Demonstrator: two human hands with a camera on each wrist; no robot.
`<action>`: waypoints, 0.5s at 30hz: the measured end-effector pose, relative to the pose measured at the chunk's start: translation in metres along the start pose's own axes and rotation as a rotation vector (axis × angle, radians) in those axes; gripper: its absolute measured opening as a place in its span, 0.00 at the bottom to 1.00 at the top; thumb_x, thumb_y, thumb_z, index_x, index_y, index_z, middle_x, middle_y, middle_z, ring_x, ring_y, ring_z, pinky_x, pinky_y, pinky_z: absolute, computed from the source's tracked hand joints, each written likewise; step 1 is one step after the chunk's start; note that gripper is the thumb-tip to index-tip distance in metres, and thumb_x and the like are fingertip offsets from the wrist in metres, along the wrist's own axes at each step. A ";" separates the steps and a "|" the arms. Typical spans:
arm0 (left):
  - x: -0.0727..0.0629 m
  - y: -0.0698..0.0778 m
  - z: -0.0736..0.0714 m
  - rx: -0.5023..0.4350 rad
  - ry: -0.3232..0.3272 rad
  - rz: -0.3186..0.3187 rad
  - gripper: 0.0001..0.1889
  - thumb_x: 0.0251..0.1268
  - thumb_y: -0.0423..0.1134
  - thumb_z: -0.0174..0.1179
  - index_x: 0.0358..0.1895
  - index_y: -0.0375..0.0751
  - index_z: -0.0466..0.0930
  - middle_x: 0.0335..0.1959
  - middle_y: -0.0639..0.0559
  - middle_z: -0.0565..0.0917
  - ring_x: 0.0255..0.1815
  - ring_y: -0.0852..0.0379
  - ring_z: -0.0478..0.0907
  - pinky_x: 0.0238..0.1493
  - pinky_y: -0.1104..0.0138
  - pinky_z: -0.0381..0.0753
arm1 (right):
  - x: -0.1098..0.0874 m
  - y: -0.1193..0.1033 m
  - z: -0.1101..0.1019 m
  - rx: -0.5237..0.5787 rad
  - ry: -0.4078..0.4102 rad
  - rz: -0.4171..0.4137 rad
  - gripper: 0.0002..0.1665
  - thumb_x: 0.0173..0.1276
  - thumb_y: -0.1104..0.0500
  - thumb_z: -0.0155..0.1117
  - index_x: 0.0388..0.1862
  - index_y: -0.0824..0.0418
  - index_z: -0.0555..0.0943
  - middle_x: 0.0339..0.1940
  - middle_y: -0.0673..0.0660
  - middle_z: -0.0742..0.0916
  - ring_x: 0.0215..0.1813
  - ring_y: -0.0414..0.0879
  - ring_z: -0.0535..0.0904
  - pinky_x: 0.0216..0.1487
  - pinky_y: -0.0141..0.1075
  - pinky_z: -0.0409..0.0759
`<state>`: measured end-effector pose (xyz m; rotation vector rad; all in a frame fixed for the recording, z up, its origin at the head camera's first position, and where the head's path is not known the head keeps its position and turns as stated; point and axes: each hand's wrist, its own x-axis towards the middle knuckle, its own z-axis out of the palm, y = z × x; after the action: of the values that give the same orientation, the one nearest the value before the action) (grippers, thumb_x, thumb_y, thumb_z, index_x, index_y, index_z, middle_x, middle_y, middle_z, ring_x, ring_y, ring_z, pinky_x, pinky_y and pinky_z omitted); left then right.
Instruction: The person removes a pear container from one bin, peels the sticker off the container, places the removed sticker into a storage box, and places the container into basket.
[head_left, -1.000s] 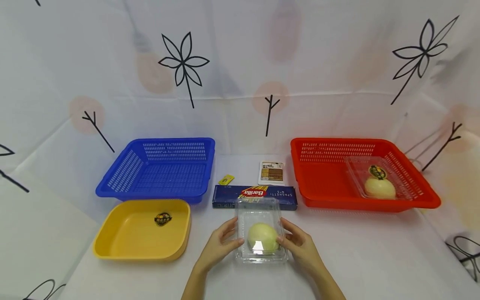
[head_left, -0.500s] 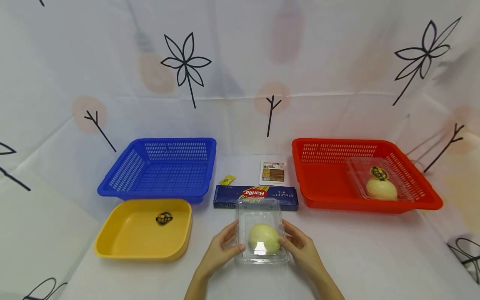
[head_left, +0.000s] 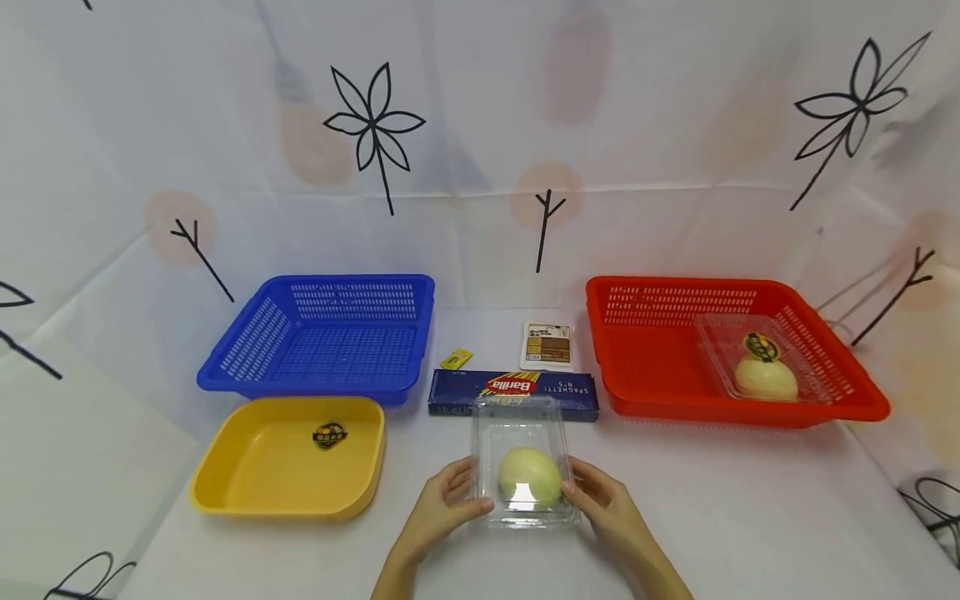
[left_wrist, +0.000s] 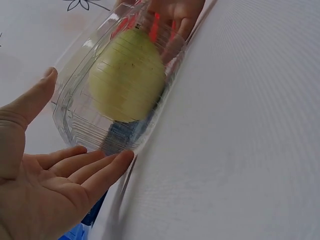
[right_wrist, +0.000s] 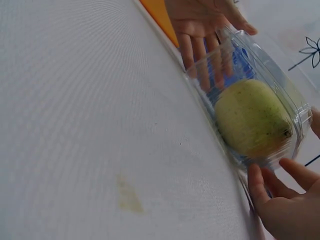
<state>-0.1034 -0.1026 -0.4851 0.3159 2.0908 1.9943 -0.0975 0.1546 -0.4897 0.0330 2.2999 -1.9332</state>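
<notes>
A clear plastic clamshell box (head_left: 517,433) with a round pale yellow-green fruit (head_left: 530,477) inside is at the front middle of the table. My left hand (head_left: 444,508) holds its left side, thumb at the rim and fingers along the side wall. On the opposite side my right hand (head_left: 609,504) grips it, its thumb near the fruit. In the left wrist view, the left fingertips touch the lower edge of the box (left_wrist: 75,115). The right wrist view shows the fruit (right_wrist: 252,117) through the clear wall, with the right fingers (right_wrist: 257,182) against it.
Behind the box lie a blue spaghetti box (head_left: 450,392), a small yellow packet (head_left: 456,359) and a white-brown packet (head_left: 547,346). A blue basket (head_left: 352,350) and yellow tray (head_left: 262,467) stand left. The red basket (head_left: 645,367) on the right contains another clamshell box (head_left: 716,342) with fruit.
Both hands have slid slightly down the sides of the clamshell box, toward me. The box stays almost in place, and the whole head view has shifted a little.
</notes>
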 end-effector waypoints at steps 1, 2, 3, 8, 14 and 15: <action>0.000 0.000 0.000 -0.010 0.006 0.002 0.39 0.54 0.38 0.68 0.64 0.21 0.60 0.62 0.24 0.67 0.63 0.32 0.66 0.60 0.54 0.71 | 0.000 0.000 0.000 0.014 -0.010 0.004 0.28 0.64 0.60 0.63 0.63 0.68 0.72 0.62 0.65 0.77 0.59 0.57 0.75 0.54 0.29 0.75; 0.000 0.000 0.001 -0.019 0.014 0.004 0.38 0.54 0.37 0.68 0.63 0.20 0.61 0.61 0.24 0.68 0.62 0.32 0.67 0.58 0.56 0.73 | -0.001 0.000 -0.001 0.024 -0.026 0.002 0.30 0.64 0.61 0.63 0.63 0.68 0.71 0.63 0.66 0.76 0.60 0.58 0.74 0.55 0.31 0.76; 0.000 0.000 0.001 -0.029 0.024 0.008 0.36 0.53 0.36 0.69 0.62 0.20 0.63 0.60 0.24 0.69 0.62 0.32 0.67 0.57 0.58 0.74 | -0.002 0.000 -0.001 0.039 -0.045 0.006 0.31 0.63 0.61 0.63 0.64 0.68 0.69 0.64 0.66 0.74 0.61 0.59 0.73 0.56 0.33 0.76; -0.003 0.000 0.003 -0.042 0.064 0.032 0.34 0.50 0.35 0.70 0.59 0.21 0.67 0.59 0.26 0.71 0.61 0.33 0.68 0.56 0.60 0.76 | -0.005 -0.001 -0.006 0.099 -0.141 0.045 0.36 0.65 0.59 0.63 0.69 0.67 0.63 0.70 0.66 0.67 0.66 0.64 0.66 0.58 0.40 0.76; -0.006 0.001 0.002 -0.001 0.067 0.043 0.34 0.50 0.34 0.70 0.60 0.22 0.68 0.59 0.29 0.72 0.62 0.36 0.68 0.58 0.60 0.74 | -0.008 -0.001 -0.012 0.130 -0.257 0.016 0.37 0.69 0.60 0.57 0.72 0.70 0.56 0.72 0.69 0.61 0.65 0.55 0.70 0.54 0.33 0.77; -0.007 0.002 0.002 0.019 0.072 0.043 0.34 0.49 0.34 0.70 0.60 0.23 0.68 0.58 0.30 0.74 0.61 0.37 0.70 0.57 0.62 0.74 | -0.007 -0.001 -0.013 0.138 -0.278 -0.002 0.37 0.69 0.61 0.56 0.72 0.70 0.55 0.72 0.70 0.61 0.63 0.51 0.72 0.53 0.32 0.77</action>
<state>-0.0963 -0.1030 -0.4834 0.2999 2.1652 2.0402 -0.0917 0.1680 -0.4853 -0.2101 1.9895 -1.9534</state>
